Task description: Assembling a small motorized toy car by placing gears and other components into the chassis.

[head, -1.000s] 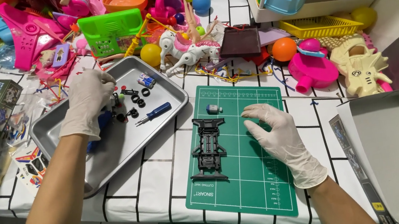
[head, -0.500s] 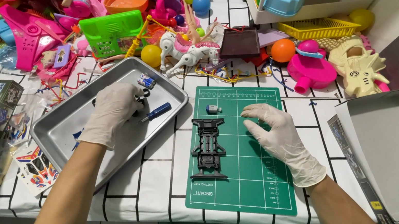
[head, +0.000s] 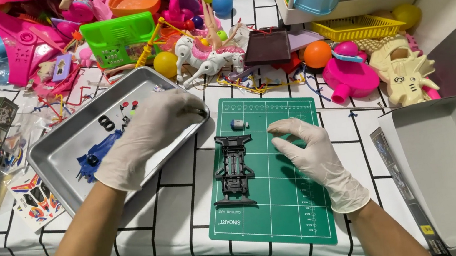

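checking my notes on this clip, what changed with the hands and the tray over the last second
The left hand moved across the metal tray from its far left part toward the near right corner, where it now covers the small parts; whether its grip closed on anything cannot be seen. The right hand stayed resting on the green cutting mat, and the black chassis did not move.

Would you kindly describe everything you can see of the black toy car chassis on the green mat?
The black chassis is a long, narrow frame of what looks like moulded plastic, with open slots and wider bumper-like ends. It has no wheels or body fitted. It lies flat, lengthwise, on the left half of the green cutting mat. Neither gloved hand touches it; the right hand rests beside it.
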